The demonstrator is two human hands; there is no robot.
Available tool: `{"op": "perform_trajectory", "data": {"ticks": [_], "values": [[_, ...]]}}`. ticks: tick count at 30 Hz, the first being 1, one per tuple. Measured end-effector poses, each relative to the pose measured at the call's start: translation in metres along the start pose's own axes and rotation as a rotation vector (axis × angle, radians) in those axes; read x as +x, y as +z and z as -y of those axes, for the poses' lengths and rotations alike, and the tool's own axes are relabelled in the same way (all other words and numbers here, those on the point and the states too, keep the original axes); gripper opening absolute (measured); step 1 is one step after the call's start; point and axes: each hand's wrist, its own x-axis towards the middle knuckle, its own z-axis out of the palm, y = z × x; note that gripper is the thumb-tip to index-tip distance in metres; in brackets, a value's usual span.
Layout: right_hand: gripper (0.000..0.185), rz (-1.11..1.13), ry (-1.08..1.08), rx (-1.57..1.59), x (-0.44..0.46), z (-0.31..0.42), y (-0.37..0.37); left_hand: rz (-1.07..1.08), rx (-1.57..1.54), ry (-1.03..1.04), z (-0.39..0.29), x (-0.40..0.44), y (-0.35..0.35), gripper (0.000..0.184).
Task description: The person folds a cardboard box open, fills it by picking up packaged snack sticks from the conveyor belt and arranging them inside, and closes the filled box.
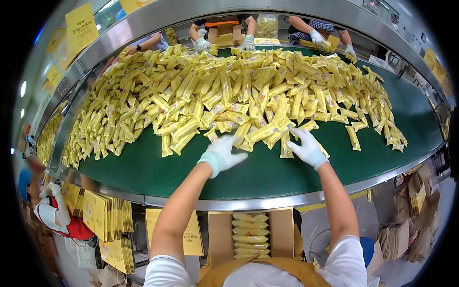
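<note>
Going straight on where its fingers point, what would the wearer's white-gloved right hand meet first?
The right hand would probably meet the nearest yellow, stick-shaped plastic packets, just ahead; whether it touches them now is unclear.

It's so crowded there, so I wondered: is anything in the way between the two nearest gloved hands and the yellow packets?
Nothing visible. The left hand and right hand are over the green belt, at the near edge of the yellow packets.
</note>
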Motion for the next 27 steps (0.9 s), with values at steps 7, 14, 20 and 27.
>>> {"op": "perform_trajectory", "data": {"ticks": [7,14,20,27], "values": [[0.092,0.033,0.296,-0.396,0.063,0.031,0.088,-0.016,0.430,-0.235,-0.009,0.053,0.056,0.086],[0.075,0.105,-0.061,-0.475,-0.010,0.032,0.078,-0.019,0.277,-0.001,0.037,-0.005,0.068,0.084],[0.066,0.163,-0.083,-0.482,-0.068,0.032,0.055,0.017,0.211,0.026,0.049,-0.091,0.055,0.077],[0.086,-0.098,-0.019,-0.644,-0.102,0.026,0.052,-0.620,0.047,-0.144,0.091,-0.108,0.068,0.049]]}}
